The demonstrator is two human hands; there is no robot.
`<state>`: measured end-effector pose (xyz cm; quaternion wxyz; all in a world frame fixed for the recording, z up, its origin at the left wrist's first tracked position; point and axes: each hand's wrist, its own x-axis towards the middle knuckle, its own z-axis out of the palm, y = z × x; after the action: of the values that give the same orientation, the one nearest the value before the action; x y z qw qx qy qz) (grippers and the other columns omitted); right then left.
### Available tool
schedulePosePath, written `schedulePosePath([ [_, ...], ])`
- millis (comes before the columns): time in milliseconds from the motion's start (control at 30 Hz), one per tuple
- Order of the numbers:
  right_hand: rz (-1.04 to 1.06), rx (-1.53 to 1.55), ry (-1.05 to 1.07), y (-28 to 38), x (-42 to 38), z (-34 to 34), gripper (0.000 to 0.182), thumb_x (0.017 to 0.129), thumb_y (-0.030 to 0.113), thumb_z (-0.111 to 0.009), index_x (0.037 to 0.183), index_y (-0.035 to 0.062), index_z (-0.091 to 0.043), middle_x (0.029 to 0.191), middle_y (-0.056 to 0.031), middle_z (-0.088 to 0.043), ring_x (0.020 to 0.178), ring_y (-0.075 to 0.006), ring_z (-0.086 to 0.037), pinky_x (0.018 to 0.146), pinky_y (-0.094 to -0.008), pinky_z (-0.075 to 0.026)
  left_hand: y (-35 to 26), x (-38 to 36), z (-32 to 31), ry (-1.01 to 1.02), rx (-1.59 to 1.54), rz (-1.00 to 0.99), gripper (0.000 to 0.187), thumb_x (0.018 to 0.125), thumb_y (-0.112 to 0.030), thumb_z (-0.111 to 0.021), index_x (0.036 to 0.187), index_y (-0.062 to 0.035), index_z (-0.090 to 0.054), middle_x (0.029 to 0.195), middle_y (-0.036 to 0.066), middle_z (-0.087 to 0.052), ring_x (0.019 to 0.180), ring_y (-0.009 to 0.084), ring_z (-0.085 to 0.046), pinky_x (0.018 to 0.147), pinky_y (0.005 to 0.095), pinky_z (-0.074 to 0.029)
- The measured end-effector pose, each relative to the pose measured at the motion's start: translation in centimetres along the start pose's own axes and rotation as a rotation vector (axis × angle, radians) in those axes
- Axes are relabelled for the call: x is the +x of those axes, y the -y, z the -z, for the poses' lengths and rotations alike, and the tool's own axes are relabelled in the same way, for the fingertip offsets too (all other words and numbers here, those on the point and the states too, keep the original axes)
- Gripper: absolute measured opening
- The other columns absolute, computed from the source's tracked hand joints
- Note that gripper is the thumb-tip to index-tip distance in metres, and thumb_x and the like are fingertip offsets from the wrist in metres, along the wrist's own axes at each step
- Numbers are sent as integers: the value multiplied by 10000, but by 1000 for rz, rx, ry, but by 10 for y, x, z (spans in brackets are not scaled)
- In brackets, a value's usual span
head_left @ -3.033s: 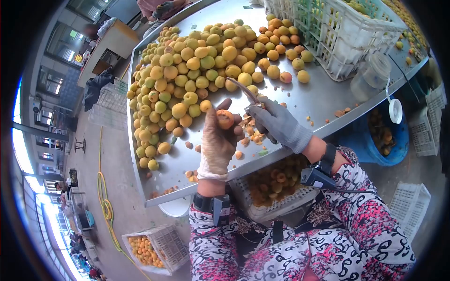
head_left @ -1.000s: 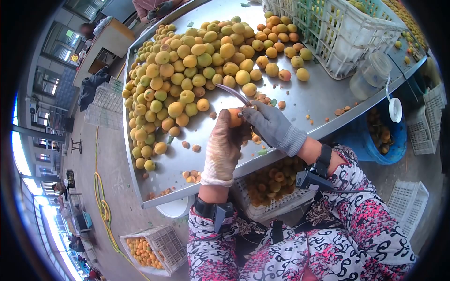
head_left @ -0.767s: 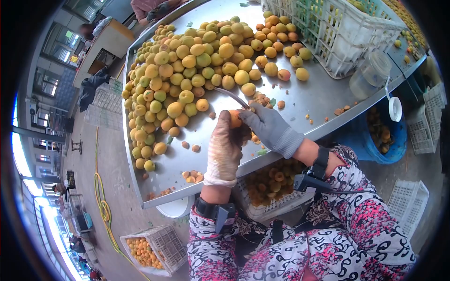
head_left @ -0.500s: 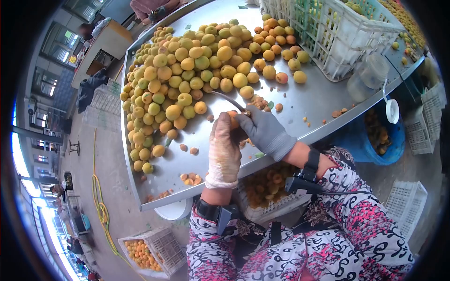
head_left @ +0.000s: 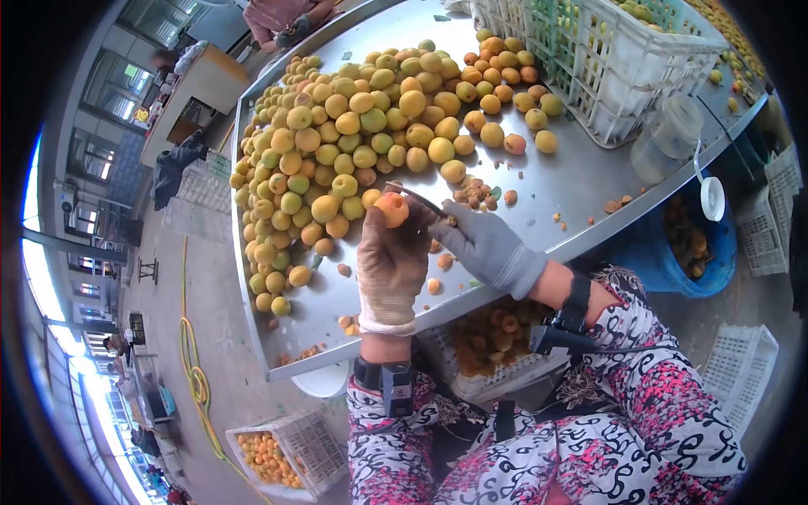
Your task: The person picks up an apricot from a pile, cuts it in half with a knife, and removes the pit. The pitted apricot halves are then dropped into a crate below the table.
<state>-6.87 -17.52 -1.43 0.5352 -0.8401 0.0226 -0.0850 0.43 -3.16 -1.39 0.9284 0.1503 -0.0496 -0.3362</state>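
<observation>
My left hand (head_left: 389,273), in a stained white glove, is closed around an orange-red apricot (head_left: 392,211) held up above the table. In its grey glove, my right hand (head_left: 488,246) grips a knife with a dark curved blade (head_left: 422,200). The blade reaches left to the upper edge of the apricot; whether it cuts in cannot be told. Just beyond both hands lies a large heap of yellow and green apricots (head_left: 337,135) on the metal table (head_left: 581,198). Pits and fruit scraps (head_left: 476,194) lie near the knife.
A white plastic crate (head_left: 619,71) stands at the table's far right, beside a clear plastic jar (head_left: 667,139). Below the edge are a blue tub (head_left: 715,261) and a crate of apricot halves (head_left: 497,383). Across the table, a person's gloved hand (head_left: 295,32) shows.
My left hand has turned and moved slightly left, bringing the apricot's orange-red side into view. My right hand, still gripping the knife, has shifted a little right and down. The view has tilted slightly.
</observation>
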Motion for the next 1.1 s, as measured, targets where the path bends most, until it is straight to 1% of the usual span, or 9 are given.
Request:
schedulePosePath([
  [167, -4, 89, 7, 1, -3, -9, 369, 939, 362, -487, 1150, 61, -520, 735, -196, -631, 725, -386, -626, 628, -435, -490, 2, 0, 0, -47, 131, -40, 494, 926, -296, -553, 1288, 12, -421, 1101, 125, -564, 1054, 238, -526, 968, 406, -402],
  [300, -79, 118, -4, 0, -5, -20, 338, 929, 292, -529, 1096, -1, -540, 711, -166, -627, 694, -324, -643, 602, -387, -479, 6, 1, 4, -81, 144, -63, 522, 931, -348, -534, 1276, 26, -419, 1085, 137, -569, 1025, 248, -534, 973, 410, -405],
  [400, 46, 163, -127, -11, -6, -38, 403, 937, 357, -485, 1157, 21, -510, 756, -220, -633, 712, -393, -623, 640, -453, -487, 13, 1, 1, -60, 297, -92, 529, 929, -364, -535, 1268, 26, -425, 1077, 144, -574, 1000, 254, -547, 974, 407, -408],
  [533, -97, 131, -2, -4, -5, -30, 368, 932, 364, -493, 1078, 28, -538, 760, -220, -631, 733, -390, -621, 649, -449, -483, 14, -1, 1, -139, 295, -115, 524, 923, -367, -547, 1254, 24, -438, 1076, 144, -580, 982, 247, -557, 959, 391, -419],
  [733, -36, 146, 125, -1, 5, -5, 357, 934, 378, -492, 971, 28, -547, 723, -220, -613, 741, -402, -612, 654, -446, -477, -6, -10, -27, -193, 1007, -193, 476, 898, -284, -610, 1240, 20, -479, 1027, 110, -602, 961, 201, -576, 907, 320, -442],
  [800, -82, 132, 99, 3, 1, -12, 331, 949, 300, -483, 1096, 17, -572, 811, -153, -662, 774, -283, -660, 699, -354, -498, 5, -8, -21, -205, 858, -215, 477, 897, -298, -612, 1229, 20, -483, 1014, 110, -602, 942, 201, -579, 907, 325, -443],
  [867, 17, 159, -95, -7, -4, -35, 392, 933, 386, -485, 1063, 19, -534, 746, -223, -623, 745, -405, -615, 661, -456, -482, 15, -4, -7, -223, 492, -164, 488, 892, -340, -617, 1186, 29, -495, 974, 104, -601, 914, 203, -576, 891, 349, -454],
  [933, -38, 106, -22, -8, -3, -35, 423, 933, 385, -482, 1139, 18, -517, 758, -232, -626, 747, -409, -616, 662, -456, -487, 22, -4, -17, -167, 285, -128, 486, 886, -345, -625, 1157, 37, -497, 961, 93, -596, 915, 202, -567, 879, 353, -457],
  [1100, -53, 163, 69, 0, 1, -10, 373, 933, 377, -494, 1034, 21, -542, 739, -226, -616, 754, -400, -614, 667, -446, -477, 2, 2, -9, -178, 501, -156, 522, 879, -314, -640, 1213, 49, -470, 974, 94, -589, 950, 198, -556, 906, 337, -441],
])
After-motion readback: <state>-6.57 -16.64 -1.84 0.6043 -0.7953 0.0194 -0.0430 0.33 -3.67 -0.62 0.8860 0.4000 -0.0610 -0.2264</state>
